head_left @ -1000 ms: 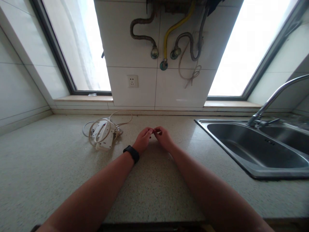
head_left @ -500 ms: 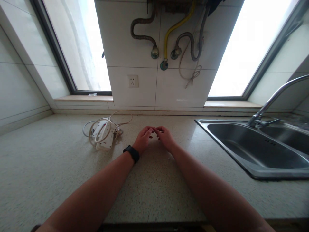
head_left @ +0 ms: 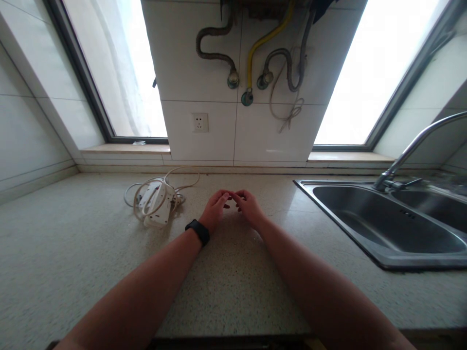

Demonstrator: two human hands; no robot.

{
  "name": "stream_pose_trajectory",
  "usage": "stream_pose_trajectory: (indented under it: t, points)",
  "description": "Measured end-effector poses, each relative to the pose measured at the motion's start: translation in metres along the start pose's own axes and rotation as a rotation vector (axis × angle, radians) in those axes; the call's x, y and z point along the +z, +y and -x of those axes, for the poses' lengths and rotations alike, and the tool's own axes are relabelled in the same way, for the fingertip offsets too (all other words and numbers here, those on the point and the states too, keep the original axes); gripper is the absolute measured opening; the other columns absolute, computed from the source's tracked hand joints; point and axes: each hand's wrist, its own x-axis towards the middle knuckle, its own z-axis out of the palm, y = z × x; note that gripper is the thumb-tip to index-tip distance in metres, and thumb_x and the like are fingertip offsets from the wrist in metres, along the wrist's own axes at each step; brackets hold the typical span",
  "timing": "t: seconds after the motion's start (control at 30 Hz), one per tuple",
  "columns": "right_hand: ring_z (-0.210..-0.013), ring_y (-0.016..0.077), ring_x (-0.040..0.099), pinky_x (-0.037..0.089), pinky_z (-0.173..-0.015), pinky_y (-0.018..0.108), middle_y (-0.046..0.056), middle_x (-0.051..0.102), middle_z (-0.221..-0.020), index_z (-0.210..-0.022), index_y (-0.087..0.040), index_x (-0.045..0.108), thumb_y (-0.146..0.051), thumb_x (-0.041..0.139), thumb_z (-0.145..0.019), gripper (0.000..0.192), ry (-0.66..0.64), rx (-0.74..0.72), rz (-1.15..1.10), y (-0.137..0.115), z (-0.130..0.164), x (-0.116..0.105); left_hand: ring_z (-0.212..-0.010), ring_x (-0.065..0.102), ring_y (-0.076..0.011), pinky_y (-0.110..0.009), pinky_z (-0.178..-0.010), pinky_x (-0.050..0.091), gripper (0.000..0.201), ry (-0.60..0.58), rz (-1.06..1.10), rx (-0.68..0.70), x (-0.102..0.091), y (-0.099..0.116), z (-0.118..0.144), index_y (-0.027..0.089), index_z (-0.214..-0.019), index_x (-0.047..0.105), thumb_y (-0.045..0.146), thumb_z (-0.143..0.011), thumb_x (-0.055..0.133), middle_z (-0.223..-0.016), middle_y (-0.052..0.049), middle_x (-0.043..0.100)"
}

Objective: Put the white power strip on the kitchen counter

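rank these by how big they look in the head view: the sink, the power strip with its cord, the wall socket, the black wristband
1. sink, by far the largest
2. power strip with its coiled cord
3. wristband and wall socket: they look about alike, and the socket sits farther from the camera, so no ranking between them.

walls: white tiles, socket (head_left: pixel 200 122) on centre pier | windows: two slanted panes (head_left: pixel 120 73) (head_left: pixel 372 68), bright daylight | pipes: grey and yellow hoses (head_left: pixel 255 48) above | desk (head_left: pixel 73 253): speckled stone | right: steel sink (head_left: pixel 386 228), curved tap (head_left: pixel 412 146)
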Motion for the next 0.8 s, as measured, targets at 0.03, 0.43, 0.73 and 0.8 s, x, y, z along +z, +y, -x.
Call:
stream_pose_trajectory:
  t: [0.03, 0.43, 0.73, 0.8]
  points:
    - [-0.064, 0.0132, 0.053, 0.042, -0.052, 0.025, 0.004, 0.063, -0.080, -0.087, -0.019, 0.061, -0.051, 0.065, -0.076, 0.035, 0.001, 0.000, -0.003, 0.0002, 0.0001, 0.0001, -0.098, 0.058, -0.0191, -0.028, -0.072, 0.048, 0.025, 0.000, 0.000, 0.001, -0.0001, -0.0001, 0.0000, 0.018, -0.096, 0.064, 0.037, -0.090, 0.047, -0.102, -0.008, 0.064]
    - [-0.055, 0.0115, 0.049, 0.039, -0.049, 0.024, -0.004, 0.054, -0.068, -0.083, -0.022, 0.050, -0.045, 0.068, -0.072, 0.032, 0.058, -0.107, -0.104, 0.0015, -0.0008, 0.0022, -0.092, 0.058, -0.0172, -0.027, -0.071, 0.048, 0.025, 0.001, 0.013, -0.010, 0.0002, -0.0012, -0.0004, 0.018, -0.096, 0.063, 0.037, -0.089, 0.047, -0.101, -0.008, 0.064]
    - [-0.053, 0.0119, 0.049, 0.039, -0.049, 0.025, -0.005, 0.052, -0.064, -0.083, -0.023, 0.048, -0.043, 0.066, -0.074, 0.029, 0.043, -0.112, -0.095, 0.0018, 0.0001, 0.0034, -0.087, 0.058, -0.0156, -0.026, -0.069, 0.047, 0.025, -0.010, 0.045, -0.023, 0.0010, 0.0008, 0.0002, 0.017, -0.096, 0.063, 0.036, -0.089, 0.048, -0.098, -0.007, 0.063]
    - [-0.052, 0.0115, 0.048, 0.038, -0.049, 0.025, -0.005, 0.051, -0.062, -0.083, -0.023, 0.048, -0.044, 0.066, -0.074, 0.030, 0.049, -0.101, -0.095, 0.0008, 0.0008, 0.0032, -0.086, 0.058, -0.0155, -0.026, -0.068, 0.047, 0.024, 0.002, 0.053, -0.032, 0.0009, 0.0010, 0.0001, 0.017, -0.095, 0.063, 0.036, -0.089, 0.049, -0.098, -0.007, 0.063]
